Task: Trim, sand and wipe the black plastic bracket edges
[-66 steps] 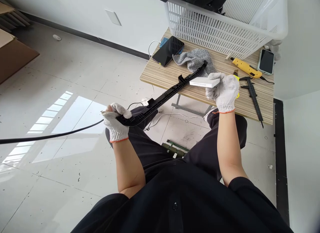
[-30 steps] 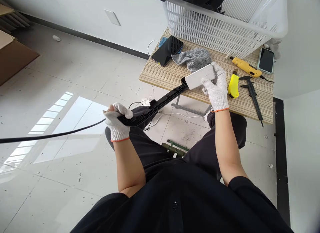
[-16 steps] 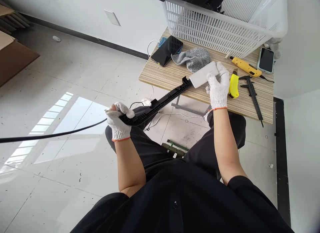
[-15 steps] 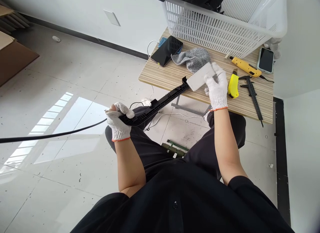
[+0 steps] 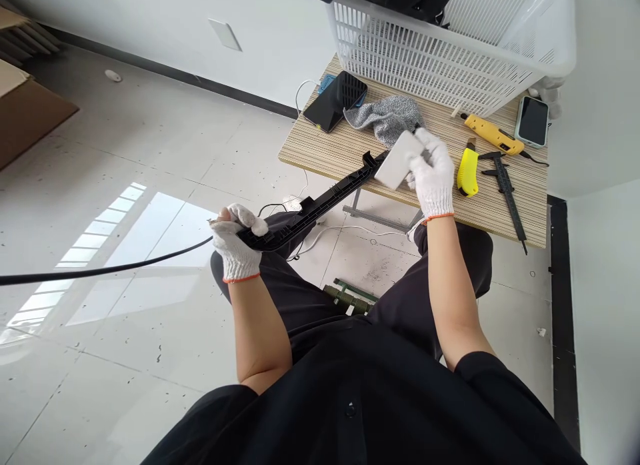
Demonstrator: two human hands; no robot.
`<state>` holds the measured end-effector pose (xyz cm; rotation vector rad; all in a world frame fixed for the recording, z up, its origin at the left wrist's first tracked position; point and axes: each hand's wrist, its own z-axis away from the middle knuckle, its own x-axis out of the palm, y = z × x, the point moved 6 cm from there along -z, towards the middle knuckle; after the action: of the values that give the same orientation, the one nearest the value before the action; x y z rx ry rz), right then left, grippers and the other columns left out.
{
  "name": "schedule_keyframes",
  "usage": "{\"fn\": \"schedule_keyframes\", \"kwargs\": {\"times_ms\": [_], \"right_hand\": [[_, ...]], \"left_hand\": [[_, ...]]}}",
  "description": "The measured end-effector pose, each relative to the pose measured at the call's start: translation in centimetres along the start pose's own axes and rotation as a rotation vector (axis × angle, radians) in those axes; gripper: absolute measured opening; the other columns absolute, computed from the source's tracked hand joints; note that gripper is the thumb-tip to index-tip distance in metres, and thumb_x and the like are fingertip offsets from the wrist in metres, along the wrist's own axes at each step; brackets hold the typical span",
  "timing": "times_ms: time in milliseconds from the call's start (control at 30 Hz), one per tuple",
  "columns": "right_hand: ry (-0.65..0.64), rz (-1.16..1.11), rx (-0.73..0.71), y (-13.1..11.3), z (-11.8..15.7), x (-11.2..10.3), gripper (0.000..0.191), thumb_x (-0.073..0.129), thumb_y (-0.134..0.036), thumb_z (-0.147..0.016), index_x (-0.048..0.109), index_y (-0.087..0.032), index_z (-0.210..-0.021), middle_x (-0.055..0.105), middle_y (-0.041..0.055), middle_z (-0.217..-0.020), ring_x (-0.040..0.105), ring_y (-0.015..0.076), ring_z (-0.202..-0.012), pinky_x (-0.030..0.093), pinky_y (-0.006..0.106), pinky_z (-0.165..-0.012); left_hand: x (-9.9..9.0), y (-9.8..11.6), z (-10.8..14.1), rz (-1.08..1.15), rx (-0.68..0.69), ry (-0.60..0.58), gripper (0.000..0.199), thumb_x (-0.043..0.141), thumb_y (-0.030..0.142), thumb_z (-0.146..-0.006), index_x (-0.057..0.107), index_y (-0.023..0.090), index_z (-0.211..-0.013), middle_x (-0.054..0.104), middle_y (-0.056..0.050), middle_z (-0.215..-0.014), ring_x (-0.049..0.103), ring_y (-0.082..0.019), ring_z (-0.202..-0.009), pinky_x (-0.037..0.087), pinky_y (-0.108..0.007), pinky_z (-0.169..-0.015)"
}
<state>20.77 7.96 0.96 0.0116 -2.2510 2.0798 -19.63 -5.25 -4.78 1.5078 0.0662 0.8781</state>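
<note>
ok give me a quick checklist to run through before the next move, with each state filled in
1. Left hand grips the black plastic strip: ok.
2. Right hand holds the white block: ok.
3. Left glove covers every fingertip: not ok, bare skin shows at one.
4. Strip's far end apart from the gray cloth: cannot tell, partly hidden.
5. Caliper fully within the table: not ok, its tip pokes past the front edge.
</note>
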Motion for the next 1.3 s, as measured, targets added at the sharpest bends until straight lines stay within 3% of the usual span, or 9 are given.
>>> {"fn": "schedule_keyframes", "kwargs": {"times_ms": [100, 233, 367, 500, 667, 800, 1033, 1300], "right_hand": [[0.058, -0.070, -0.023, 0.2, -0.4, -0.7, 0.055, 0.078, -0.059, -0.089, 0.061, -0.042, -0.138, 0.073, -0.0022, -0.093, 0.059, 0.0127, -0.063, 0.051, 0.025, -0.045], [-0.008, -0.018, 0.002, 0.6, -0.5, -0.3, 0.055, 0.082, -0.053, -0.086, 0.062, -0.038, -0.135, 0.075, -0.0019, -0.100, 0.057, 0.0101, -0.056, 0.050, 0.024, -0.042], [0.069, -0.103, -0.054, 1.0, -0.9, -0.7, 0.054, 0.077, -0.053, -0.090, 0.059, -0.039, -0.140, 0.075, -0.0029, -0.100, 0.057, 0.0087, -0.054, 0.050, 0.021, -0.041], [0.030, -0.086, -0.016, 1.0, -0.9, 0.0, 0.060, 0.083, -0.050, -0.085, 0.061, -0.037, -0.139, 0.073, -0.0033, -0.094, 0.060, 0.0101, -0.056, 0.053, 0.023, -0.043], [0.050, -0.041, -0.058, -0.5, -0.6, 0.6, 0.063, 0.077, -0.059, -0.088, 0.059, -0.040, -0.145, 0.072, -0.0011, -0.095, 0.063, 0.0137, -0.060, 0.054, 0.027, -0.045], [0.037, -0.032, -0.057, -0.2, -0.9, 0.4, 0.067, 0.076, -0.057, -0.088, 0.056, -0.042, -0.150, 0.073, -0.0014, -0.096, 0.063, 0.0143, -0.061, 0.055, 0.028, -0.046], [0.235, -0.051, -0.068, 1.9, -1.6, -1.3, 0.072, 0.076, -0.045, -0.096, 0.047, -0.038, -0.162, 0.076, -0.0011, -0.103, 0.063, 0.0095, -0.061, 0.056, 0.023, -0.051], [0.128, -0.007, -0.055, 1.1, -0.9, -0.8, 0.070, 0.081, -0.043, -0.093, 0.053, -0.039, -0.157, 0.078, -0.0004, -0.103, 0.067, 0.0122, -0.065, 0.056, 0.024, -0.050]], "left_hand": [[-0.1, 0.0, 0.0, -0.005, -0.004, 0.009, 0.053, 0.066, 0.057, -0.090, 0.048, 0.020, -0.056, 0.044, 0.002, -0.052, 0.043, -0.009, -0.037, 0.025, -0.025, -0.038], [-0.3, 0.1, 0.0, -0.004, 0.032, 0.006, 0.053, 0.073, 0.054, -0.085, 0.043, 0.021, -0.057, 0.045, 0.002, -0.053, 0.040, -0.009, -0.037, 0.025, -0.025, -0.039], [-0.2, 0.2, 0.1, -0.001, 0.021, 0.009, 0.050, 0.066, 0.051, -0.091, 0.045, 0.021, -0.057, 0.043, 0.001, -0.052, 0.041, -0.009, -0.037, 0.024, -0.025, -0.039], [0.2, 0.1, 0.3, 0.002, -0.004, 0.014, 0.052, 0.062, 0.053, -0.093, 0.048, 0.020, -0.056, 0.044, 0.000, -0.053, 0.041, -0.009, -0.038, 0.023, -0.026, -0.040], [0.6, 0.1, 0.6, -0.021, 0.014, -0.011, 0.054, 0.070, 0.060, -0.086, 0.048, 0.021, -0.056, 0.044, 0.001, -0.055, 0.040, -0.010, -0.040, 0.025, -0.026, -0.040], [0.4, 0.2, 0.6, -0.023, 0.027, -0.015, 0.058, 0.076, 0.063, -0.084, 0.047, 0.021, -0.057, 0.044, 0.003, -0.057, 0.041, -0.009, -0.042, 0.028, -0.026, -0.041], [0.3, 0.2, 0.6, -0.015, 0.036, 0.028, 0.055, 0.076, 0.056, -0.087, 0.043, 0.022, -0.059, 0.046, 0.003, -0.057, 0.038, -0.008, -0.042, 0.027, -0.025, -0.039], [0.0, 0.2, 0.5, -0.039, 0.033, 0.015, 0.055, 0.075, 0.055, -0.090, 0.041, 0.022, -0.061, 0.046, 0.003, -0.059, 0.038, -0.008, -0.043, 0.027, -0.024, -0.040]]}}
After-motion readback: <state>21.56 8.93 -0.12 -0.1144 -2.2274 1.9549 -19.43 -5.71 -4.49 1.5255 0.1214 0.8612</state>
